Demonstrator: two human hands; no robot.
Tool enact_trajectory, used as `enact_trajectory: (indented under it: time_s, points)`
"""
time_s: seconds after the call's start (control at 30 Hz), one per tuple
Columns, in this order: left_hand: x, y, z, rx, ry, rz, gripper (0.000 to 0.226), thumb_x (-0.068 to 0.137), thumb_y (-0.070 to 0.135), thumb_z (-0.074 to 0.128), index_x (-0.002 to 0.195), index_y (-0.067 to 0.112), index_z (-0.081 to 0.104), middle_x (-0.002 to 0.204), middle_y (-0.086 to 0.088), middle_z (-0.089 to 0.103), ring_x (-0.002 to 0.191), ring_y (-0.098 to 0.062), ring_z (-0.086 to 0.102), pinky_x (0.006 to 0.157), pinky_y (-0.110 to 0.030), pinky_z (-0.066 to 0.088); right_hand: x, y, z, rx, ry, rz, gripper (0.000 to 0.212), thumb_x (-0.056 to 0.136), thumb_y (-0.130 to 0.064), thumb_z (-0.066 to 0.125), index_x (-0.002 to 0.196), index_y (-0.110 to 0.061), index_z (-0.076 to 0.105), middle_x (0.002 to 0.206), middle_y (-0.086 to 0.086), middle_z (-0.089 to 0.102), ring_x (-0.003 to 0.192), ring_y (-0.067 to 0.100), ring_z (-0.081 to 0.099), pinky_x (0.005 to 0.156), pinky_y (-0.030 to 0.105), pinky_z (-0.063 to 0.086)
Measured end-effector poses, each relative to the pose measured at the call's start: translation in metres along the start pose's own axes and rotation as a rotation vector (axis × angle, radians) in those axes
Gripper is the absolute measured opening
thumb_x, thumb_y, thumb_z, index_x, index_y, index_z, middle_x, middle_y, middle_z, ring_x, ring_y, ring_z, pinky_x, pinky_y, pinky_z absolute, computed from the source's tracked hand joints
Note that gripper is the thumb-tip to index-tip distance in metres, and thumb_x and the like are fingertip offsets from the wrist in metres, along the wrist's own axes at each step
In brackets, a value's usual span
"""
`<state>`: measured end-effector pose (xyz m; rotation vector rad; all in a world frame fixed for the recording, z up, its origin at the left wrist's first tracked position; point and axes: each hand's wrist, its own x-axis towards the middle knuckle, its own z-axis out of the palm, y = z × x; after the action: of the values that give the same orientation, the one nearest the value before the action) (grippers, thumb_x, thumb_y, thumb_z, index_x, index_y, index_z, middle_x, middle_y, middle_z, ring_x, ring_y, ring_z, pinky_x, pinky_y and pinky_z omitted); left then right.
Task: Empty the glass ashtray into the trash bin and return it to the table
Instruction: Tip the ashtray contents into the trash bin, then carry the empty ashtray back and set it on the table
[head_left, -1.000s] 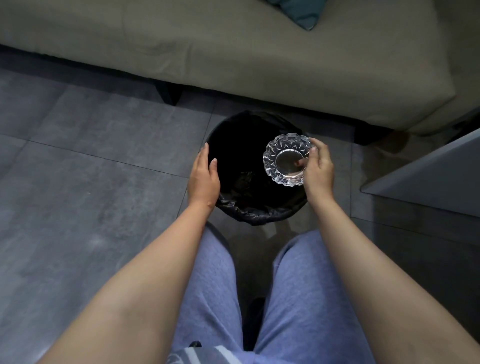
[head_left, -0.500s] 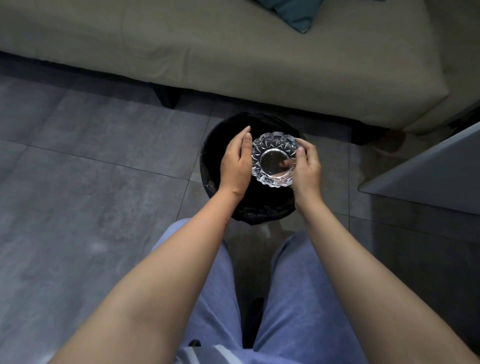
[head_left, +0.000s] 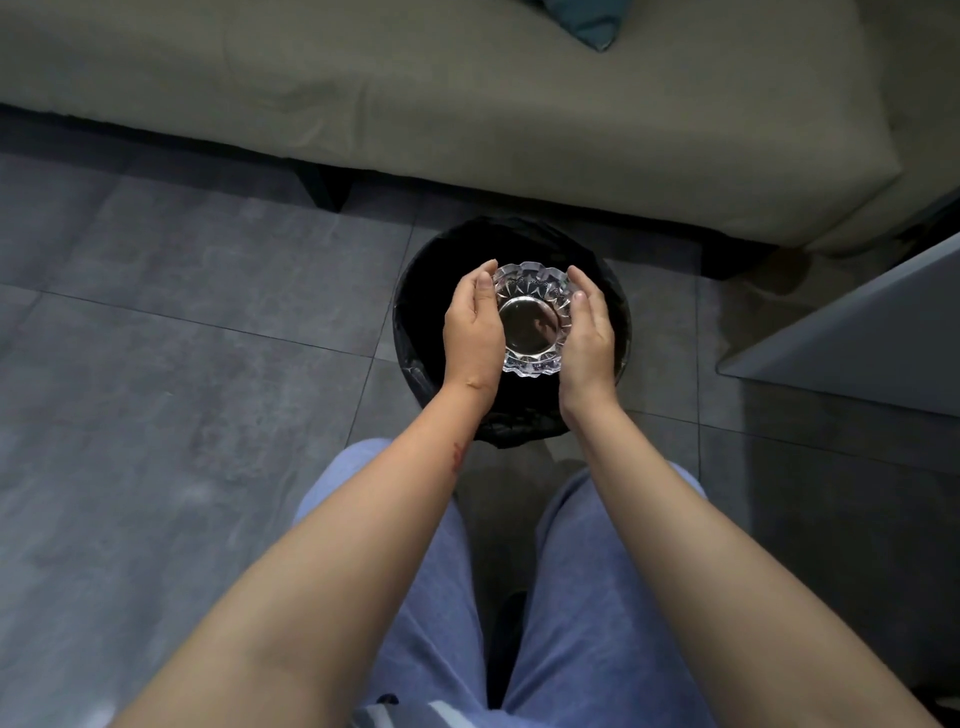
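Note:
The cut-glass ashtray (head_left: 531, 318) hangs over the mouth of the round black trash bin (head_left: 415, 291), which has a black liner and stands on the floor. My left hand (head_left: 474, 322) cups the ashtray's left side and my right hand (head_left: 588, 327) cups its right side. The ashtray faces up toward the camera and its bowl looks empty. What lies inside the bin is too dark to make out.
A beige sofa (head_left: 467, 104) with a teal cushion (head_left: 587, 21) runs across the far side, its dark leg (head_left: 324, 187) left of the bin. The grey table's corner (head_left: 852, 338) juts in at the right. Grey floor tiles (head_left: 182, 364) spread to the left. My blue-trousered legs (head_left: 597, 597) are below.
My left hand left the bin's rim and came onto the ashtray's left side. The ashtray turned from tilted to level and moved toward the middle of the bin opening.

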<state>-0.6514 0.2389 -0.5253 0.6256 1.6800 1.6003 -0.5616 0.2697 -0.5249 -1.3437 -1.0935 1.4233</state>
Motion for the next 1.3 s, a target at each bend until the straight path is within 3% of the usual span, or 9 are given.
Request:
enact_trajectory:
  time_s: [0.17,0.33,0.43,0.57,0.7,0.87,1.0,1.2,1.3]
  points:
    - [-0.005,0.018,0.002,0.029,0.030,0.001,0.035,0.104,0.023,0.037,0.127,0.009,0.059,0.125,-0.006,0.066,0.119,-0.016,0.060,0.106,-0.037,0.047,-0.005,-0.022,0.001,-0.004,0.051,-0.004,0.036,0.104,-0.018,0.034,0.132,-0.011,0.056,0.129,-0.001,0.059,0.120,0.014,0.057,0.105,0.040,0.048]
    - [-0.024,0.103,0.004,0.089,0.007,0.025,0.035,0.102,0.023,0.037,0.126,0.010,0.061,0.125,-0.005,0.066,0.120,-0.016,0.060,0.106,-0.036,0.046,-0.028,-0.098,0.000,-0.006,0.074,0.027,0.034,0.098,-0.024,0.038,0.122,-0.023,0.062,0.120,-0.004,0.066,0.115,0.017,0.062,0.106,0.048,0.046]
    - [-0.039,0.166,0.007,0.114,-0.017,0.027,0.034,0.103,0.022,0.038,0.125,0.012,0.062,0.125,-0.004,0.067,0.119,-0.014,0.060,0.106,-0.035,0.046,-0.048,-0.159,-0.002,0.040,0.092,0.036,0.031,0.101,-0.019,0.038,0.120,-0.023,0.062,0.105,-0.011,0.067,0.101,0.012,0.063,0.102,0.045,0.049]
    - [-0.062,0.255,0.015,0.109,-0.060,0.013,0.034,0.103,0.020,0.038,0.125,0.010,0.062,0.124,-0.004,0.067,0.119,-0.015,0.060,0.106,-0.035,0.046,-0.076,-0.248,-0.008,0.064,0.142,0.052,0.032,0.102,-0.012,0.036,0.124,-0.013,0.060,0.089,-0.010,0.063,0.082,0.006,0.060,0.081,0.023,0.051]
    - [-0.091,0.346,0.025,0.089,-0.128,0.006,0.034,0.103,0.021,0.037,0.125,0.011,0.061,0.125,-0.005,0.066,0.120,-0.018,0.060,0.106,-0.041,0.046,-0.110,-0.343,-0.019,0.097,0.191,0.049,0.031,0.102,-0.011,0.036,0.123,-0.011,0.059,0.100,-0.004,0.065,0.089,0.010,0.062,0.079,0.019,0.052]
    - [-0.132,0.444,0.041,0.077,-0.238,0.005,0.034,0.103,0.021,0.037,0.126,0.011,0.060,0.124,-0.003,0.066,0.120,-0.018,0.060,0.107,-0.040,0.045,-0.154,-0.438,-0.039,0.079,0.311,-0.020,0.031,0.096,-0.021,0.040,0.114,-0.024,0.064,0.127,0.011,0.061,0.117,0.023,0.060,0.104,0.042,0.048]
    - [-0.168,0.495,0.054,0.061,-0.346,0.011,0.034,0.104,0.018,0.036,0.128,0.007,0.059,0.120,0.000,0.064,0.118,-0.017,0.059,0.107,-0.036,0.046,-0.189,-0.489,-0.065,0.102,0.401,-0.043,0.034,0.101,-0.011,0.038,0.125,-0.010,0.061,0.124,0.004,0.061,0.106,0.008,0.060,0.089,0.015,0.050]
    - [-0.226,0.527,0.076,0.040,-0.532,0.031,0.033,0.104,0.016,0.037,0.130,0.004,0.053,0.119,-0.001,0.060,0.110,-0.010,0.057,0.103,-0.024,0.045,-0.241,-0.524,-0.111,0.126,0.611,-0.103,0.034,0.100,-0.010,0.039,0.124,-0.010,0.063,0.128,0.003,0.062,0.119,0.014,0.057,0.095,0.017,0.047]
    - [-0.258,0.531,0.091,0.064,-0.641,0.038,0.030,0.103,0.017,0.039,0.128,0.007,0.051,0.116,0.001,0.058,0.108,-0.011,0.056,0.101,-0.028,0.045,-0.270,-0.532,-0.140,0.149,0.729,-0.123,0.032,0.099,-0.012,0.042,0.121,-0.011,0.064,0.119,-0.003,0.064,0.103,0.002,0.061,0.086,0.015,0.049]
